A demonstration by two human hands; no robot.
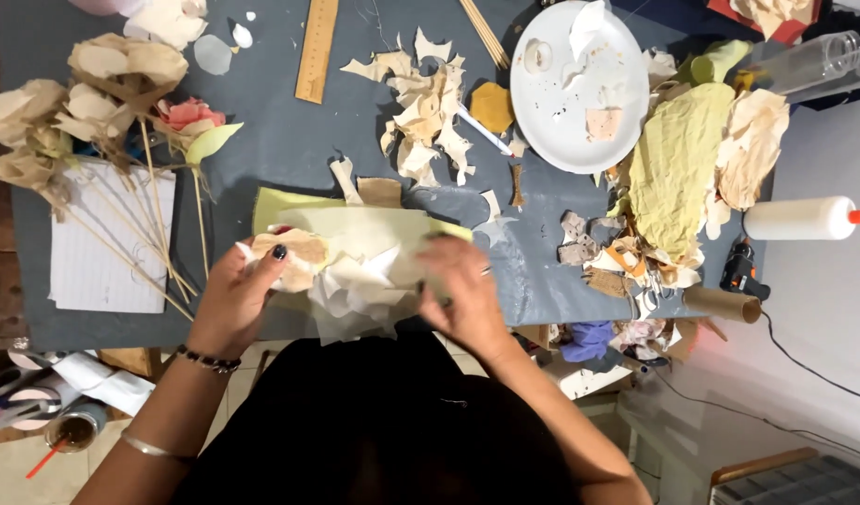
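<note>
My left hand (235,297) and my right hand (460,292) both grip a paper flower (350,273) of cream and tan petals at the near edge of the grey table (289,140). The left hand pinches a tan petal at its left side, thumb on top. From the right, my other hand closes its curled fingers over the petals. Beneath the flower lies a pale yellow-green sheet (364,224).
Finished paper flowers on sticks (102,103) lie at the left over a lined white pad (112,248). Paper scraps (425,103), a wooden ruler (317,47), a white plate (579,89), crumpled yellow paper (678,164), a glue bottle (799,218) and a glue gun (740,271) crowd the back and right.
</note>
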